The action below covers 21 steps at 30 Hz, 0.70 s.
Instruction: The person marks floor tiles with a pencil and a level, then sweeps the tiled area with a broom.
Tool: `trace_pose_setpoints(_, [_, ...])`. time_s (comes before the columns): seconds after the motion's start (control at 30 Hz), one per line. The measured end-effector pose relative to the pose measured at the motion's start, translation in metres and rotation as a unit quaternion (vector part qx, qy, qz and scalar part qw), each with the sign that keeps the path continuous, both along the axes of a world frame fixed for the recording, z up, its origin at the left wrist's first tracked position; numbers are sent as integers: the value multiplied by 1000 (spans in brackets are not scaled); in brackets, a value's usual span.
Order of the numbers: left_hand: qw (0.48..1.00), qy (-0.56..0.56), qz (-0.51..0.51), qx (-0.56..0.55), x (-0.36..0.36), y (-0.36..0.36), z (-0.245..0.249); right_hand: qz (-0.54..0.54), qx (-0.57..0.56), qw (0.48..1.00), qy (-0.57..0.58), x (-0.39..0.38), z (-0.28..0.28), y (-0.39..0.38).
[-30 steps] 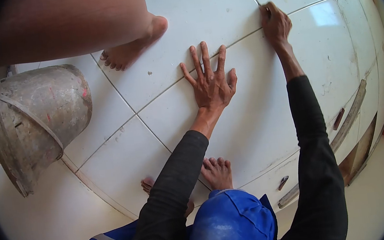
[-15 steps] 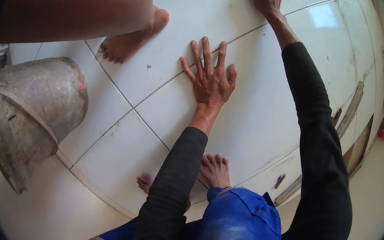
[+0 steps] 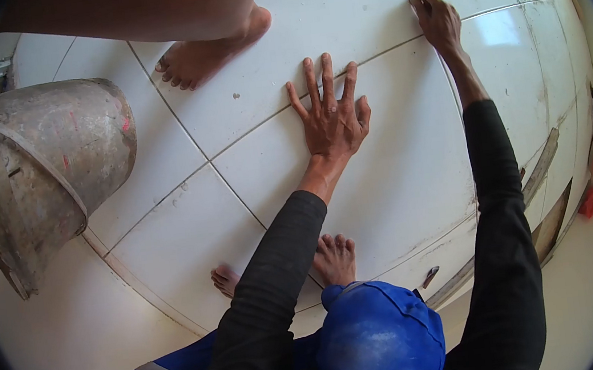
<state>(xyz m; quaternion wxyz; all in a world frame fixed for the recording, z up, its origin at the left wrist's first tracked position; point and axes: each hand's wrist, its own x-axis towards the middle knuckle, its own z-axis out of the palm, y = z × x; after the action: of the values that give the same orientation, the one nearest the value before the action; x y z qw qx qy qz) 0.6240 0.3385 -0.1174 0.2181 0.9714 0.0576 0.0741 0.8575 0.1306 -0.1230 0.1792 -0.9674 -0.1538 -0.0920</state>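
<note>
My left hand (image 3: 333,119) lies flat on a white floor tile (image 3: 397,173), fingers spread, fingertips reaching the grout joint (image 3: 260,123). My right hand (image 3: 439,22) is stretched further out, fingers pinched together at the spot where two grout joints cross. Whether anything small sits in those fingers is hidden. Both arms wear black sleeves. My bare feet (image 3: 335,257) rest on the tiles below, next to my blue-clad knee (image 3: 380,340).
A cement-stained metal bucket (image 3: 46,169) lies tipped at the left. Another person's bare foot (image 3: 212,52) and leg stand at the top. Wooden strips (image 3: 540,168) and a red object (image 3: 591,201) lie at the tiles' right edge.
My right hand slid up along the grout joint, then came back down to the crossing. My left hand stayed flat on the tile.
</note>
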Motion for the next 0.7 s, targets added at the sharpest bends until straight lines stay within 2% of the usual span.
trace_pose_setpoints(0.03, [1000, 8, 4, 0, -1, -1, 2, -20, 3, 998, 58, -12, 2, -7])
trace_pose_setpoints(0.07, [1000, 19, 8, -1, -1, -2, 3, -19, 2, 998, 57, -10, 0, -6])
trace_pose_setpoints(0.17, [1000, 13, 9, -8, -1, -3, 3, -15, 23, 999, 25, 7, -8, 3])
trace_pose_setpoints(0.27, [1000, 3, 5, -9, -3, -2, -1, 36, 51, 998, -24, 38, -17, 12])
trace_pose_setpoints(0.37, [1000, 21, 5, -7, -2, -1, 3, 34, 54, 996, 68, 15, -5, -13])
trace_pose_setpoints(0.43, [1000, 16, 9, -8, 1, 0, 2, 19, 92, 993, 66, 0, -10, -15])
trace_pose_setpoints(0.6, [1000, 4, 8, -8, -3, -3, -2, 53, 55, 997, 26, 47, -14, 10])
trace_pose_setpoints(0.63, [1000, 4, 4, -8, -6, -4, -1, 58, 69, 996, 25, 47, -14, 9])
trace_pose_setpoints(0.7, [1000, 7, 4, -16, -2, -1, 1, 36, 25, 997, 63, 29, -8, -6])
